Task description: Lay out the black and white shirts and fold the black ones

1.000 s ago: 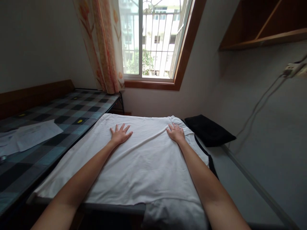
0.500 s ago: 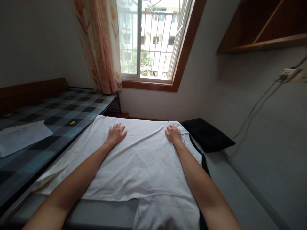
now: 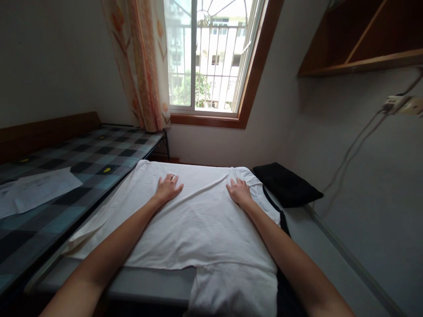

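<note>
A white T-shirt [image 3: 198, 220] lies spread over a grey tabletop [image 3: 158, 281], with one sleeve hanging towards me at the near edge. My left hand [image 3: 168, 188] rests on the left part of the fabric, fingers spread. On the right part, close to the collar side, my right hand [image 3: 239, 191] lies with its fingers apart. A diagonal crease runs through the cloth between the two hands. Neither hand grips anything. Beside the shirt's right edge, black cloth [image 3: 284, 223] shows, partly covered by the shirt.
A black cushion [image 3: 287, 185] sits at the back right against the wall. To the left is a bed with a checked mattress [image 3: 125, 154] and papers [image 3: 49, 189] on it. A curtain [image 3: 145, 66] hangs by the window. A shelf [image 3: 360, 61] and a power socket [image 3: 393, 105] with cables are at right.
Both hands have slid slightly nearer to me over the shirt, the left one also a little to the right. The view has shifted slightly; the shirt stays spread.
</note>
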`<state>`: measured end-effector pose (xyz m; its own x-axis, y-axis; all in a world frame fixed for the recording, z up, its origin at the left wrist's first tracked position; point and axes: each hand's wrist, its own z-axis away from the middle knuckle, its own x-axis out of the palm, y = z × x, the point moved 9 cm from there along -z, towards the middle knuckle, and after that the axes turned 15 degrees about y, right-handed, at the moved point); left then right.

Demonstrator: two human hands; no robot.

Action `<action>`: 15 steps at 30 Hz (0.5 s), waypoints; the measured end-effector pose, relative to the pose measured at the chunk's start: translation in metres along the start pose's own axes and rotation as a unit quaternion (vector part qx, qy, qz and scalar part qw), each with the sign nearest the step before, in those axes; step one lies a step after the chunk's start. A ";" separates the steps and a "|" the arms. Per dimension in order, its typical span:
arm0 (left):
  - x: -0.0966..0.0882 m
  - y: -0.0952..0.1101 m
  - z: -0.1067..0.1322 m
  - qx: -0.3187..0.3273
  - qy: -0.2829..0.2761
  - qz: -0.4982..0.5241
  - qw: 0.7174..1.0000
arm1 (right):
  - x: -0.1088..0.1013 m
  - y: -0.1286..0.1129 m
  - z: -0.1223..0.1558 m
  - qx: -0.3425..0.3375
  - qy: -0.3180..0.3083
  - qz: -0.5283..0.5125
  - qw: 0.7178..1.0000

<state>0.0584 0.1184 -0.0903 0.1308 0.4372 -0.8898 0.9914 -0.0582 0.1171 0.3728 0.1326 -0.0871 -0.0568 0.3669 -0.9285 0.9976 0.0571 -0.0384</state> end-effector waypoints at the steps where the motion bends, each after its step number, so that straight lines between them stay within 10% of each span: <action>1: 0.002 0.001 0.001 -0.003 -0.015 -0.006 1.000 | 0.002 0.000 0.007 0.000 -0.010 -0.007 1.000; 15: 0.017 -0.002 -0.005 -0.014 -0.069 -0.034 0.997 | 0.016 0.032 0.008 0.021 -0.044 -0.009 0.999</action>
<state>0.0589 0.1302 -0.1033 0.0635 0.3112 -0.9482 0.9979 -0.0070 0.0646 0.4041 0.1325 -0.1061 -0.0726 0.2830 -0.9564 0.9974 0.0226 -0.0690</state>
